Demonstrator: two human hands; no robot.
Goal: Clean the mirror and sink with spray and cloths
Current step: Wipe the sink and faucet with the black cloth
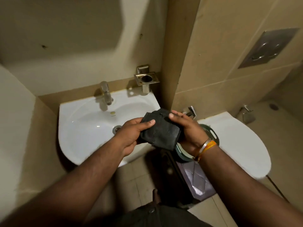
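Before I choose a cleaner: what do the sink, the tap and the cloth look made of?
Sink: probably glazed ceramic, glossy white with highlights. Tap: polished, chrome-like metal, reflective. Cloth: soft dark fabric, matte and creased, held by both hands.

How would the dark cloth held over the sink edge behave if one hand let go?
Probably floppy: the dark cloth creases and sags between the left hand and right hand. Likely light, since fingertip pinches hold it. It would drape rather than roll.

head view | worn on the person's head | faced forward and down, close over sink (78, 145) | toilet (237, 145) at 3 o'clock
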